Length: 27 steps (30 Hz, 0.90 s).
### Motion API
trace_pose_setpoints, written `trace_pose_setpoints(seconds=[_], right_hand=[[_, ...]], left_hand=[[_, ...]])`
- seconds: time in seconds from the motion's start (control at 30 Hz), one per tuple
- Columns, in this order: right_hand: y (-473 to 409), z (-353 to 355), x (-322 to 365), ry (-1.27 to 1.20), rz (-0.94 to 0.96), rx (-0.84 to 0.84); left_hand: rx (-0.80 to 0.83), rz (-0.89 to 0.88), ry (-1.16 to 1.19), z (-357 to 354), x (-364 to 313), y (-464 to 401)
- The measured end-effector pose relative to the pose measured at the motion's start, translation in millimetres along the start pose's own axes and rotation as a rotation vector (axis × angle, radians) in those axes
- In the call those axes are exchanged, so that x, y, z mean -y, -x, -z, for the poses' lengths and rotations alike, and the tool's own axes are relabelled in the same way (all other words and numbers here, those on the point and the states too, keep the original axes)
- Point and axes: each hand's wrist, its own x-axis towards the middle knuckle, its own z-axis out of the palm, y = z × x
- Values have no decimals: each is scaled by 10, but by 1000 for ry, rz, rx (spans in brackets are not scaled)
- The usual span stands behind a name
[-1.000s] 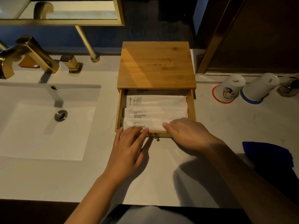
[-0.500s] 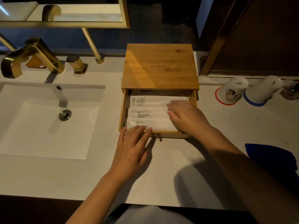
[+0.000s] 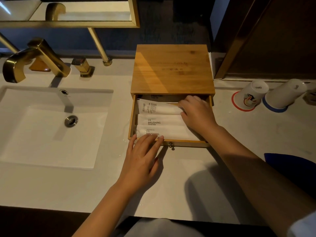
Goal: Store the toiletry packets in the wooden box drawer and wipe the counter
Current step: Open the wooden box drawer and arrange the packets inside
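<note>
Right hand (image 3: 196,115) has its fingers (image 3: 183,104) spread flat on the back toothbrush packet (image 3: 159,107). Left hand (image 3: 142,158) has its fingers loosely apart, tips on the front one (image 3: 168,132). All 3 visible packets run left-right inside the open drawer (image 3: 188,143), so pushing the drawer shut looks next, and the left hand's nearer the knob (image 3: 170,145).

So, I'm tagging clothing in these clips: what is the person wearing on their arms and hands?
Both forearms are bare, and the left hand and right hand show no gloves, rings or watch. Only a pale sleeve edge shows high on the right arm.
</note>
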Motion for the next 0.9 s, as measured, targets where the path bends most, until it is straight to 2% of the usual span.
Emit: trace_pose_setpoints(seconds=[0.13,0.23,0.33,0.4,0.5,0.57,0.67,0.73,0.9], right_hand=[[7,44,40,-86,-12,-107],[15,48,47,-54,24,-155],[38,13,18,26,65,-51],[59,3,-7,-2,36,45],[78,56,-34,-77,-8,80],[92,158,-54,-189,-80,18],[104,388,-159,-424,-255,-170],[93,485,-226,-404,-266,-218],[26,232,-27,28,37,136]], left_hand=[[8,-3,-10,-12,18,-1],[10,-4,-7,-20,20,-1],[5,-4,-6,-12,22,-6],[8,-1,1,-8,16,-6],[9,2,6,-12,19,-2],[13,-3,4,-11,23,4],[7,2,17,-4,21,5],[6,0,20,-1,15,-3],[0,-10,6,-8,24,1]])
